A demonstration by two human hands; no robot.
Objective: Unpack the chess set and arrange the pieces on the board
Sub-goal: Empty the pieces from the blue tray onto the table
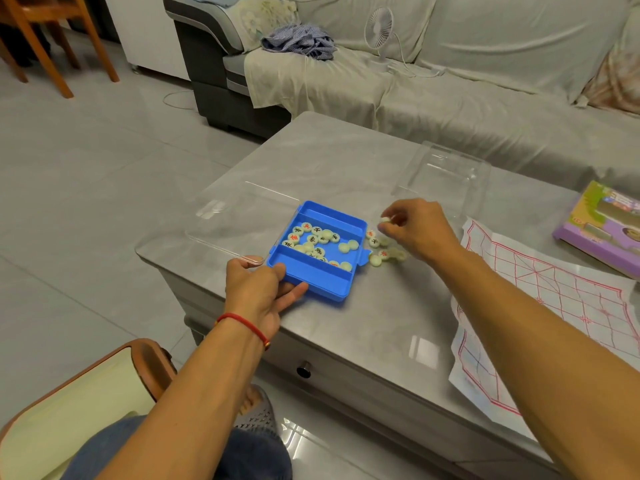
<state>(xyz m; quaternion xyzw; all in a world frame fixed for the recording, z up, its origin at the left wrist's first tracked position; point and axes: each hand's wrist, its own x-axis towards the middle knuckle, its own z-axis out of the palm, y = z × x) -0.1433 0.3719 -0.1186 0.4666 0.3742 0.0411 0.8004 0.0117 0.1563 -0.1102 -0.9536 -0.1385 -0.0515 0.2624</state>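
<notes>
Two bare hands work over a grey table (346,174), seen from above by the person sitting at it. A blue tray (317,249) lies near the table's front left corner, with a wide middle section and narrow side channels. Round pale chess pieces (313,239) with red or black characters lie loose in the middle section. The left hand (258,289) holds the tray's near left corner, its grip closed on the rim with fingers curled under the edge. A red string bracelet (244,323) circles that wrist.

Just to the right of the tray, a small cluster of pieces (381,249) lies on the bare table. The right hand (420,228) hovers over this cluster, its grip clamped on one pale piece (385,220), pinched between thumb and fingertips above the others.

Farther right, a paper board (540,306) printed with a red grid lies creased, hanging over the table's front edge. A clear plastic lid (239,216) rests left of the tray, and another clear cover (446,171) sits behind the right hand. A purple and green box (602,226) lies at the far right. Beyond the table stands a covered sofa (485,81) with a small white fan (381,32) and crumpled striped cloth (299,41) on it.
</notes>
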